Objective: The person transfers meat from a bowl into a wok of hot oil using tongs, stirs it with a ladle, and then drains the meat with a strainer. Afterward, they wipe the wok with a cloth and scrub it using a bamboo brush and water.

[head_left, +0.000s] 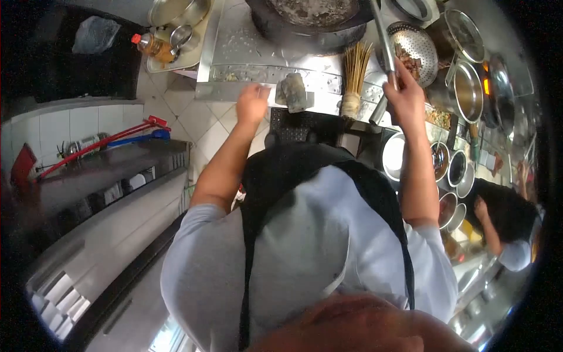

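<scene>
My right hand point(407, 97) is wrapped around the long metal handle point(382, 35) of a cooking tool. The handle runs up past the frame's top edge, so its head is out of sight. Loosely curled, my left hand point(252, 104) hovers at the front edge of the steel stove top, with nothing visible in it. Just right of it lies a folded grey cloth point(294, 92). A dark wok point(272, 16) with bubbly, wet contents sits on the burner ahead. Between cloth and right hand rests a bamboo wok brush point(353, 76). A perforated strainer point(426, 50) holding brown pieces is beside the handle.
Several metal pots point(469, 94) and bowls point(394, 157) line the right side. A co-worker point(498, 217) stands at the far right. On the left are a bottle with a red cap point(155, 48), a red-handled tool point(97, 146) and a steel counter point(111, 217).
</scene>
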